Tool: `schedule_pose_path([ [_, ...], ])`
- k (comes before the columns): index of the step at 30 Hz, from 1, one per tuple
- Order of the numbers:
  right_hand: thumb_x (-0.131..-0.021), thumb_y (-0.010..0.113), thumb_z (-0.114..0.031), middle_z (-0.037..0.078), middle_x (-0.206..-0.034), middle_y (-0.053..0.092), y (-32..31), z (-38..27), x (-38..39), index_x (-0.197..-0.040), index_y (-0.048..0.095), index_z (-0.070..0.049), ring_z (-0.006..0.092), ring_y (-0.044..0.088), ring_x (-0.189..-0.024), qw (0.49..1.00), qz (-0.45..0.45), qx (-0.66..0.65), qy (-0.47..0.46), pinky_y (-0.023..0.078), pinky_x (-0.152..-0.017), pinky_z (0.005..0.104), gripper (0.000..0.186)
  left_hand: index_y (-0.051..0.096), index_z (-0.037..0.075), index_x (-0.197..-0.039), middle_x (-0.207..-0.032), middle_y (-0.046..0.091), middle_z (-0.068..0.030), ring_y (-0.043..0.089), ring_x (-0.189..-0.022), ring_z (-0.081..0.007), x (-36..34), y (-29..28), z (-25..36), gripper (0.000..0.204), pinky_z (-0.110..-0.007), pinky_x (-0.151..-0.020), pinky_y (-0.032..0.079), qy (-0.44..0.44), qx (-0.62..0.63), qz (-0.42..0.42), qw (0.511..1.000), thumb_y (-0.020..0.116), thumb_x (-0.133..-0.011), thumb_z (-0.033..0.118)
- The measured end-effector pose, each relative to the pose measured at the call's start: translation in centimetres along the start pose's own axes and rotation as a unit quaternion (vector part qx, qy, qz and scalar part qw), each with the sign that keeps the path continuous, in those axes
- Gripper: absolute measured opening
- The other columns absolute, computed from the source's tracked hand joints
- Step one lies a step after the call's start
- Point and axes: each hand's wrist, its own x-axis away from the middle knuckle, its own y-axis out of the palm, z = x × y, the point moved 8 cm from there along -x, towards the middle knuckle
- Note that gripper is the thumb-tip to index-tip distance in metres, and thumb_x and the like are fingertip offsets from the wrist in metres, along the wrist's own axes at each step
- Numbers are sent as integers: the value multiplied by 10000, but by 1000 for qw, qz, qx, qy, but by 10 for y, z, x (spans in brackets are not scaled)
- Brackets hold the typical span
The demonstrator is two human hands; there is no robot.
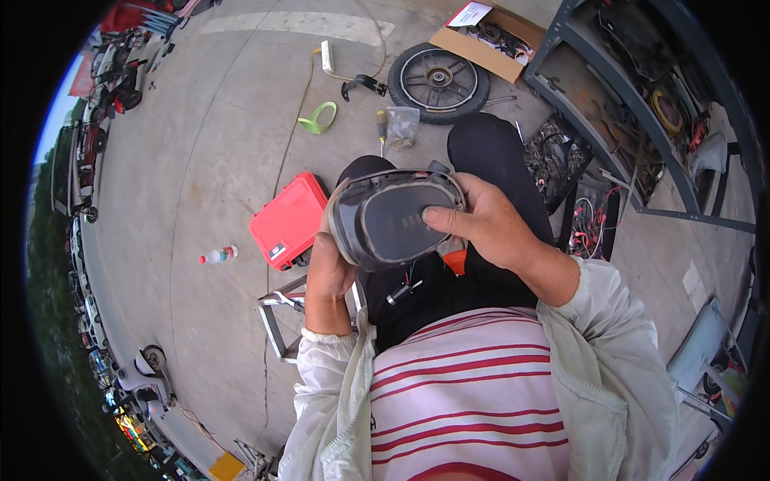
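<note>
I hold a dark, rounded scooter dashboard above my lap, its flat black screen face turned up. My left hand grips the left end, with its fingers mostly hidden behind the housing. At the right end, my right hand has its thumb pressed on the face and the other fingers underneath. Below it, an orange piece shows between my thighs. A small black and silver part with thin coloured wires lies on my dark trousers.
A red case and a bottle are on the left. Ahead lie a wheel, a screwdriver, a plastic bag and a green ring. A cardboard box and metal rack stand at the right.
</note>
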Motion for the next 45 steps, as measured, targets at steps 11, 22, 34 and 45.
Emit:
schedule_pose_path([
  [11,-890,779,-433,71,-818,683,-11,2,-16,-1034,670,16,106,634,-613,993,-12,14,121,488,-494,227,484,431,33,-1503,-1382,603,-130,573,-1293,-283,-24,36,4,812,-460,-1072,461,-136,7,4,991,706,-900,501],
  [22,-907,737,-471,68,-752,719,-34,0,-46,-963,715,-33,132,658,-523,984,17,-85,157,491,-419,228,442,399,99,-1550,-1464,510,-239,543,-1319,-379,-49,47,53,968,-488,-1085,445,10,-331,-10,943,767,-794,578],
  [34,-921,688,-456,160,-774,676,24,-64,-63,-957,693,96,204,635,-551,969,-75,180,150,454,-418,303,553,362,41,-1559,-1432,533,-222,559,-1291,-380,-46,97,93,1109,-454,-1086,448,157,-565,-121,801,913,-613,224],
  [45,-978,596,-286,259,-884,695,55,-82,-58,-992,641,153,220,682,-637,949,-176,203,167,415,-426,286,441,397,-21,-1498,-1357,579,-111,578,-1254,-246,-15,47,38,996,-383,-1085,442,-40,-26,-113,992,825,-655,296],
])
